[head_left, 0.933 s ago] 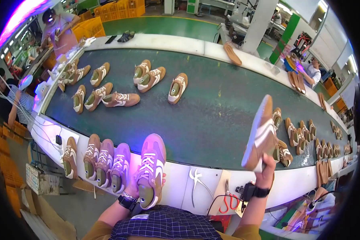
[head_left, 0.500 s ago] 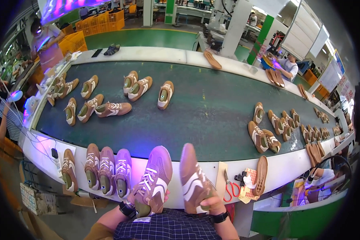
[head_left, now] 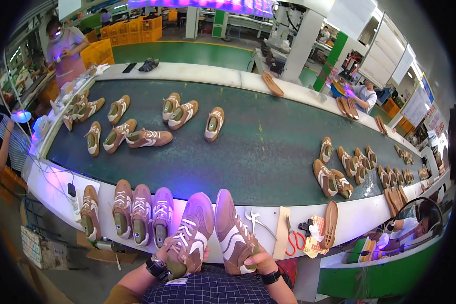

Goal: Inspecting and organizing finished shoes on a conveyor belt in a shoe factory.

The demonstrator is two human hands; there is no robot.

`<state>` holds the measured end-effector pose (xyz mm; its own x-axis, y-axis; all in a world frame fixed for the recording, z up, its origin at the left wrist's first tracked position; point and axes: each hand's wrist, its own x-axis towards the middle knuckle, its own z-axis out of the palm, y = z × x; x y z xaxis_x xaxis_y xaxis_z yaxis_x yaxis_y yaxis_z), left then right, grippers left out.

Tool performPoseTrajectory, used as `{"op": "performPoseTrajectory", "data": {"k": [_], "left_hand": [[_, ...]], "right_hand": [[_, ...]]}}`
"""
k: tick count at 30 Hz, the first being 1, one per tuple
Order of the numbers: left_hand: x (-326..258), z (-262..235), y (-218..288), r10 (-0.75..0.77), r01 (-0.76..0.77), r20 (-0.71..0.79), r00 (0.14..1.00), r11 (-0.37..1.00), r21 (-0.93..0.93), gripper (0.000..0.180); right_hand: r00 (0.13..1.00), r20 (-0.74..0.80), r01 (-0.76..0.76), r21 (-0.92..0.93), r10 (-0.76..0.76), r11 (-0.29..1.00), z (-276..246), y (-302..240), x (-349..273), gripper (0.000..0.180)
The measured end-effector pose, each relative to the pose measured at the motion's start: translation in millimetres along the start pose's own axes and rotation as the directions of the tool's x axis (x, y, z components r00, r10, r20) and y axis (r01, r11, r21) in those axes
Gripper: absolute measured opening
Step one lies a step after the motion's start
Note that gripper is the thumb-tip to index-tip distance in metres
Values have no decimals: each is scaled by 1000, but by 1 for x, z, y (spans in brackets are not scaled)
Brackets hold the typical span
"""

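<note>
A brown sneaker (head_left: pixel 193 230) with white laces and a white side stripe is in my left hand (head_left: pixel 162 251), whose fingertips show at the shoe's far side. Its toe points away from me. Beside it, my right hand (head_left: pixel 263 260) grips a matching sneaker (head_left: pixel 233 234) at the heel, thumb near the opening. This second shoe is turned to show its striped side. The toes of the two shoes are close together. Just left stand similar sneakers in a row, the nearest a purple-lit sneaker (head_left: pixel 162 217).
A dark green conveyor belt (head_left: pixel 268 152) carries several sneakers at left and right. On the white ledge to my right lie pliers (head_left: pixel 256 219), red-handled scissors (head_left: pixel 294 239) and a brown sole (head_left: pixel 330 225). Other people (head_left: pixel 63 48) work around the line.
The right-hand shoe has moved left and slightly down, close to the left-hand one, uncovering the pliers. The left-hand shoe has shifted slightly down and left.
</note>
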<state>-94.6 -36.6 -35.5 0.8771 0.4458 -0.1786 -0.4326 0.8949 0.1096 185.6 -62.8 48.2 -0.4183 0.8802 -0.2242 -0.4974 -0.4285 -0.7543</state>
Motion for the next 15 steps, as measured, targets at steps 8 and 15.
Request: {"op": "performPoseTrajectory", "data": {"k": [8, 15], "left_hand": [[-29, 16, -6, 224, -225, 53, 973, 974, 13, 66], [-61, 10, -20, 335, -337, -131, 933, 941, 4, 58]], "right_hand": [[996, 40, -70, -139, 76, 988, 13, -8, 19, 94], [979, 159, -88, -232, 127, 969, 12, 9, 47, 99]]}}
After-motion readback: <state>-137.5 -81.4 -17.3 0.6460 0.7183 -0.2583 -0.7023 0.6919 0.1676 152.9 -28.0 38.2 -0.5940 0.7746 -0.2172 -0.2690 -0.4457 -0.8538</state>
